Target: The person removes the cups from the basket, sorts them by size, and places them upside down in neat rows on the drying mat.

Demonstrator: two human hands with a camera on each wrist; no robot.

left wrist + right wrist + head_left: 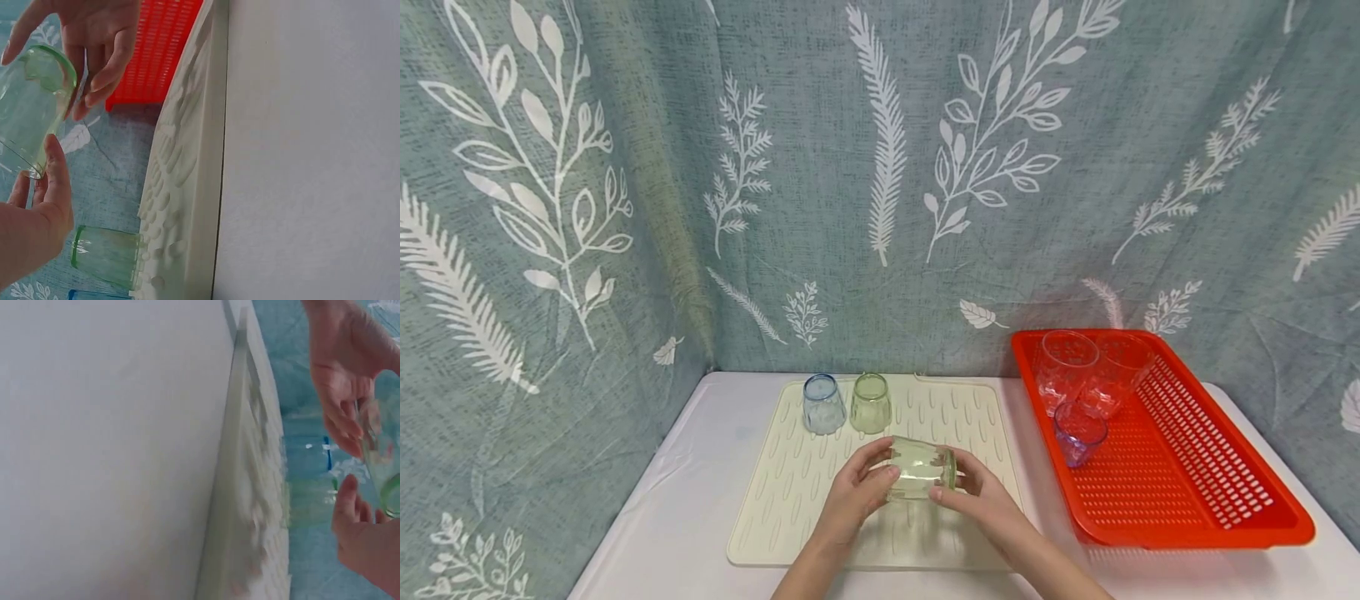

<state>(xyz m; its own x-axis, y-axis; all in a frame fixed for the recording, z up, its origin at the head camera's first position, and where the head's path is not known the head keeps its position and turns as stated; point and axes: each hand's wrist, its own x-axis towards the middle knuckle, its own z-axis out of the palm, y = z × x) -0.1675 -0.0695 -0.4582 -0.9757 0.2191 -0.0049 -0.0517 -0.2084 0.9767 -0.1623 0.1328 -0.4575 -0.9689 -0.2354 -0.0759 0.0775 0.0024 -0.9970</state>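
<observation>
A clear green glass [919, 468] lies sideways in the air above the front of the cream ribbed mat [797, 500]. The left hand [857, 492] grips its left end, thumb on the near side and fingers behind. At the right end, the right hand [985, 500] holds it by the rim end, thumb in front. The left wrist view has the same glass [31, 106] tilted between both hands; the right wrist view shows part of it [384, 450]. A blue glass [823, 406] and another green glass [871, 405] stand upside down at the mat's back left.
To the right, a red perforated basket [1180, 533] holds two tall clear glasses [1067, 367] and a small purple glass [1080, 433] at its left side. A patterned curtain [850, 208] hangs behind the white table [685, 500].
</observation>
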